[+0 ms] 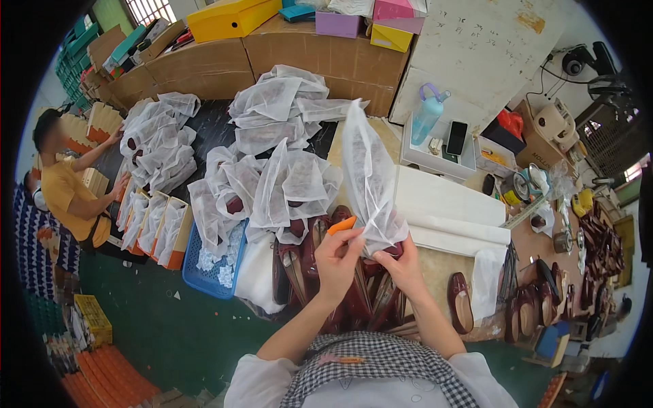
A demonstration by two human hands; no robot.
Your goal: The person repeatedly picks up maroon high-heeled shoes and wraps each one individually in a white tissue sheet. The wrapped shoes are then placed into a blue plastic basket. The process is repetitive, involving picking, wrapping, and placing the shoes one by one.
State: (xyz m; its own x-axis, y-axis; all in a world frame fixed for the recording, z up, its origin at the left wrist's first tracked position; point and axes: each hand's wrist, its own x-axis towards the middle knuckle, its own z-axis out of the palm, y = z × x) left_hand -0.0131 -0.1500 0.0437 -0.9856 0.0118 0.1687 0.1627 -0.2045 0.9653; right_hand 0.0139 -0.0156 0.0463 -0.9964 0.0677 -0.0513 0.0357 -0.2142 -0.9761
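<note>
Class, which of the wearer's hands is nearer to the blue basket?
Left. The left hand is to the right of the blue basket, apart from it, at the lower end of the white bag; the right hand is farther right, at the same bag.

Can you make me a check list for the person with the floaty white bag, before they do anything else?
1. Both sides hold the white bag: ok. The left grip and right grip are both at its lower end.
2. Left fingers free of extras: not ok. An orange thing shows there.
3. Bag has no rips: cannot tell, with so many folds.
4. Space just below is clear: not ok. Dark red shoes crowd it.
5. Blue bottle out of the way: ok. It stands beyond the bag, to the right.
</note>
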